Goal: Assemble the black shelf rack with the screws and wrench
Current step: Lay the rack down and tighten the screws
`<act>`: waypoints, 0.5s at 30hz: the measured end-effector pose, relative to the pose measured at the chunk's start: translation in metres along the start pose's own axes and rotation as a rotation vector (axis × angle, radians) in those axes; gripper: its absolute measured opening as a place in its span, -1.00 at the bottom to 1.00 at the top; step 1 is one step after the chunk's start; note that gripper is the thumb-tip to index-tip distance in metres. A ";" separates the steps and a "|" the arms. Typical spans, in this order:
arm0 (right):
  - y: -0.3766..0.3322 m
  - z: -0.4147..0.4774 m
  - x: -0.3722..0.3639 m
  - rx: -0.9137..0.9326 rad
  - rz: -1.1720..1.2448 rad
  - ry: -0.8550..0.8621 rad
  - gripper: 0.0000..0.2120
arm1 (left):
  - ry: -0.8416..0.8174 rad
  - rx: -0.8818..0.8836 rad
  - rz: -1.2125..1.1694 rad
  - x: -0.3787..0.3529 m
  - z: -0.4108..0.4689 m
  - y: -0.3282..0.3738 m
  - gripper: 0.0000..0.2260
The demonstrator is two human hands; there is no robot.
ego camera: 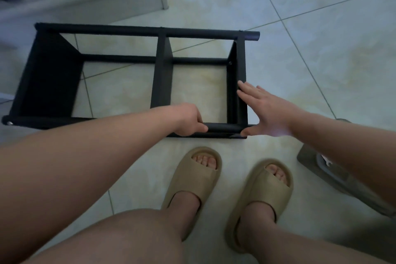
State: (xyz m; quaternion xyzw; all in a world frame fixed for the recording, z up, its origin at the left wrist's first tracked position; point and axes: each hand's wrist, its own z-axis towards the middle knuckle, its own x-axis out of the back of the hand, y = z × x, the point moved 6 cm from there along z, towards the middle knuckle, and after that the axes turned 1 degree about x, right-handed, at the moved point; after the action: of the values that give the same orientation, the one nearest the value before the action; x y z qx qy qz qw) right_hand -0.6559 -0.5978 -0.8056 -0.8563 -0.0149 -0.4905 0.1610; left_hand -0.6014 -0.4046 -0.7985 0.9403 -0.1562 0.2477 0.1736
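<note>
Head view: rack (161, 70), black, on its side on the floor (310, 60). Left hand (188, 120) is curled round the near pole (224, 127). Right hand (263, 111), fingers straight, lies against the end shelf (241, 60) just right of that grip. Three shelves are joined to the poles, so assembly looks nearly complete. Wrench and loose screws: not seen. Likely remaining: standing it upright.

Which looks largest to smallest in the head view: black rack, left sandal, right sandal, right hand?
1. black rack, by far the largest.
2. left sandal and right sandal look about alike, so they are not ranked against each other.
3. right hand, smallest as seen.
</note>
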 end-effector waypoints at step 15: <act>-0.007 -0.023 0.023 -0.067 -0.019 -0.065 -0.21 | 0.153 0.052 -0.023 0.010 -0.032 0.009 -0.52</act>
State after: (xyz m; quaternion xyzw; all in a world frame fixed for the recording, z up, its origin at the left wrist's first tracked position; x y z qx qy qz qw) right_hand -0.6646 -0.6006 -0.7730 -0.8765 -0.0117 -0.4643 0.1269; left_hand -0.6094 -0.4015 -0.7653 0.9245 -0.1253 0.3209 0.1632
